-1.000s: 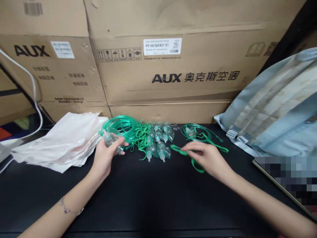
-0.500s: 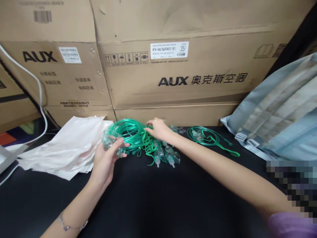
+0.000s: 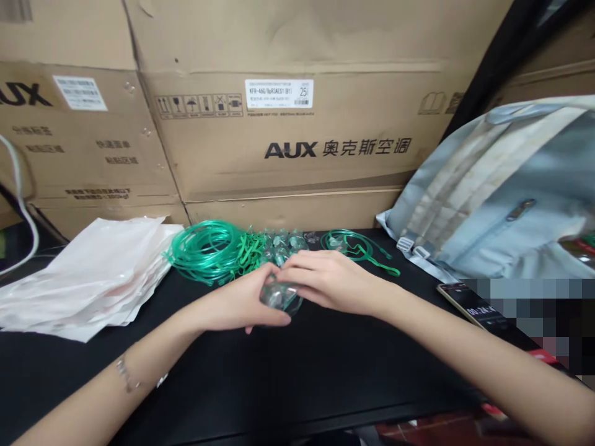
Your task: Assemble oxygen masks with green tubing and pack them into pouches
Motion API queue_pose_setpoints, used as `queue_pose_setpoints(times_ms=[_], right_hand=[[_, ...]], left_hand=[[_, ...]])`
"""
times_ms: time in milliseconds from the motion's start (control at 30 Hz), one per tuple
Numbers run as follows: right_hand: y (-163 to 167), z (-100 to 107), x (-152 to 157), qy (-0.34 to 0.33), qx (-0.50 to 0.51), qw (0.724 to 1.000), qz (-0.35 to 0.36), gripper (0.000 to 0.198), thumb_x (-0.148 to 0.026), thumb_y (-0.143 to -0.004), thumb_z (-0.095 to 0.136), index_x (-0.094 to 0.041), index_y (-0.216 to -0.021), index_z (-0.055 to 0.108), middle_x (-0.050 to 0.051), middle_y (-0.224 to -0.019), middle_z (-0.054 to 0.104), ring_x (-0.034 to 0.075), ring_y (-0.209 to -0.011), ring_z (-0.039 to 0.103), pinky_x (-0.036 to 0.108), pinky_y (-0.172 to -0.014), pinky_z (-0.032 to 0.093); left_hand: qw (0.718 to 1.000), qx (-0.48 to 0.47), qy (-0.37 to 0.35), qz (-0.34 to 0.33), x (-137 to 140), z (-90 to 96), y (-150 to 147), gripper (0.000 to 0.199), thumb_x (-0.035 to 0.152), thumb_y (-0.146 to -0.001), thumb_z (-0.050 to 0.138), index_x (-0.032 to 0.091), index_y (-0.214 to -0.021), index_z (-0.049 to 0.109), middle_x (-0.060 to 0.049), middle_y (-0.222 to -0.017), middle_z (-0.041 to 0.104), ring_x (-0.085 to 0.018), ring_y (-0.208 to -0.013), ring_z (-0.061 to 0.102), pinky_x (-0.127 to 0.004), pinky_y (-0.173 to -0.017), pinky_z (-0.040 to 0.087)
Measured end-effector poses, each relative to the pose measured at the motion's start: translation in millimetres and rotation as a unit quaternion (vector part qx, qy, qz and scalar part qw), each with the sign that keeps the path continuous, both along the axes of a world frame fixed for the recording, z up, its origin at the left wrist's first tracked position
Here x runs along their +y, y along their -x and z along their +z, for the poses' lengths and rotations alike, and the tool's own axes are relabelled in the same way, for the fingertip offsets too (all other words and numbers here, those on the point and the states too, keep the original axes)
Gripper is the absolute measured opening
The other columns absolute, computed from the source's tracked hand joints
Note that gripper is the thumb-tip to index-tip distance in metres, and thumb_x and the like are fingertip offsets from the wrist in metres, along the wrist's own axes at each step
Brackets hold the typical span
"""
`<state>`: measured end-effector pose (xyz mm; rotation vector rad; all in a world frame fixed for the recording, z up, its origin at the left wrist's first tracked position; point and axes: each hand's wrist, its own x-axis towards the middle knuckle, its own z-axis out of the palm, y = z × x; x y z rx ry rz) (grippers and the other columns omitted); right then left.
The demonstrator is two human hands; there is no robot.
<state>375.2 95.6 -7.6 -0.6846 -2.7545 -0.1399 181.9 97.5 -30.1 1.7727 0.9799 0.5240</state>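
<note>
A clear, green-tinted breathing mask [image 3: 280,297] is between my hands, just above the dark table. My left hand [image 3: 248,294] grips it from the left, with the thumb along its near side. From the right, my right hand [image 3: 320,279] has its fingers closed on the mask's upper edge; the fingertips are partly hidden. Behind my hands lie coiled green tubes [image 3: 207,251], green elastic straps [image 3: 250,251] and several more clear masks [image 3: 281,238]. Farther right rests a separate coiled tube with a mask and strap [image 3: 344,241].
White plastic bags [image 3: 88,266] are stacked at the left. Large cardboard boxes [image 3: 223,155] stand along the back. A light blue backpack [image 3: 502,204] leans at the right, and near it lies a phone [image 3: 469,303] showing a timer. A white cable [image 3: 23,217] hangs at the far left.
My left hand has moved right and nearer with the mask. My right hand has left the straps and come down to the mask. The view has turned right, bringing the phone into sight.
</note>
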Motion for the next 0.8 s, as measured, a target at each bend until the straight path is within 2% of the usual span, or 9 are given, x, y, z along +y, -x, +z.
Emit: queue_pose_setpoints(times_ms=[100, 167, 267, 333, 367, 467, 567, 667, 800], right_hand=[[-27, -12, -8, -0.017, 0.042, 0.994, -0.095, 0.029, -0.024, -0.086, 0.044, -0.017, -0.113, 0.053, 0.010, -0.098, 0.059, 0.021, -0.087, 0.057, 0.032, -0.072, 0.047], [-39, -20, -6, 0.060, 0.144, 0.974, -0.165, 0.028, -0.024, -0.084, 0.045, -0.018, -0.110, 0.052, 0.006, -0.087, 0.060, 0.016, -0.073, 0.059, 0.028, -0.064, 0.047], [-48, -35, 5, 0.284, 0.287, 0.865, -0.297, 0.024, -0.028, -0.084, 0.044, -0.016, -0.105, 0.049, 0.001, -0.066, 0.058, 0.009, -0.049, 0.054, 0.019, -0.046, 0.042], [-50, -46, 17, 0.404, 0.287, 0.800, -0.338, 0.021, -0.031, -0.086, 0.041, -0.014, -0.093, 0.051, 0.001, -0.061, 0.058, 0.006, -0.040, 0.048, 0.016, -0.036, 0.034], [-51, -51, 24, 0.440, 0.270, 0.784, -0.344, 0.022, -0.031, -0.086, 0.039, -0.013, -0.084, 0.053, 0.002, -0.060, 0.059, 0.005, -0.037, 0.044, 0.015, -0.033, 0.030], [-51, -65, 43, 0.486, 0.209, 0.775, -0.347, 0.038, -0.036, -0.087, 0.038, -0.012, -0.061, 0.052, 0.002, -0.051, 0.057, 0.002, -0.031, 0.034, 0.015, -0.029, 0.021], [-52, -72, 54, 0.485, 0.156, 0.779, -0.365, 0.040, -0.041, -0.082, 0.046, -0.012, -0.057, 0.054, 0.000, -0.044, 0.052, 0.003, -0.030, 0.033, 0.016, -0.030, 0.021], [-54, -69, 53, 0.411, 0.140, 0.805, -0.404, 0.033, -0.044, -0.078, 0.052, -0.013, -0.065, 0.056, 0.001, -0.047, 0.053, 0.008, -0.037, 0.044, 0.019, -0.037, 0.032], [-55, -61, 40, 0.250, 0.174, 0.846, -0.439, 0.028, -0.040, -0.085, 0.042, -0.017, -0.100, 0.049, 0.006, -0.077, 0.060, 0.017, -0.070, 0.057, 0.027, -0.059, 0.041]], left_hand=[[0.998, 0.016, -0.021, -0.048, 10, 15.3, -31, 0.040, 0.025, -0.059, 0.067, 0.018, -0.093, 0.048, 0.001, -0.074, 0.058, -0.009, -0.046, 0.049, -0.016, -0.033, 0.038], [0.997, 0.010, -0.057, -0.042, 16, 20.5, -47, 0.041, 0.031, -0.063, 0.065, 0.018, -0.097, 0.046, -0.002, -0.079, 0.060, -0.011, -0.051, 0.054, -0.020, -0.039, 0.043], [0.979, 0.010, -0.202, 0.036, 23, 19.5, -54, 0.041, 0.037, -0.070, 0.060, 0.018, -0.104, 0.046, -0.009, -0.101, 0.058, -0.017, -0.073, 0.061, -0.028, -0.060, 0.049], [0.949, 0.055, -0.305, 0.058, 27, 12.9, -45, 0.034, 0.036, -0.075, 0.056, 0.019, -0.104, 0.049, -0.010, -0.107, 0.057, -0.021, -0.089, 0.059, -0.034, -0.076, 0.047], [0.935, 0.093, -0.340, 0.046, 29, 7.8, -37, 0.030, 0.036, -0.077, 0.053, 0.019, -0.101, 0.051, -0.009, -0.104, 0.059, -0.023, -0.094, 0.057, -0.036, -0.082, 0.044], [0.901, 0.184, -0.392, -0.003, 33, -13.4, -12, 0.036, 0.042, -0.080, 0.049, 0.019, -0.108, 0.051, -0.011, -0.114, 0.055, -0.026, -0.111, 0.048, -0.041, -0.095, 0.035], [0.892, 0.217, -0.394, -0.035, 34, -37.1, 4, 0.049, 0.043, -0.083, 0.044, 0.020, -0.127, 0.037, -0.012, -0.137, 0.034, -0.025, -0.129, 0.027, -0.041, -0.104, 0.026], [0.889, 0.225, -0.397, -0.044, 34, -54.9, 7, 0.053, 0.042, -0.086, 0.041, 0.022, -0.133, 0.026, -0.011, -0.144, 0.020, -0.024, -0.133, 0.016, -0.043, -0.106, 0.023], [0.885, 0.222, -0.407, -0.040, 37, -67.7, 3, 0.054, 0.039, -0.087, 0.039, 0.022, -0.135, 0.021, -0.012, -0.145, 0.016, -0.025, -0.134, 0.012, -0.044, -0.107, 0.023]])
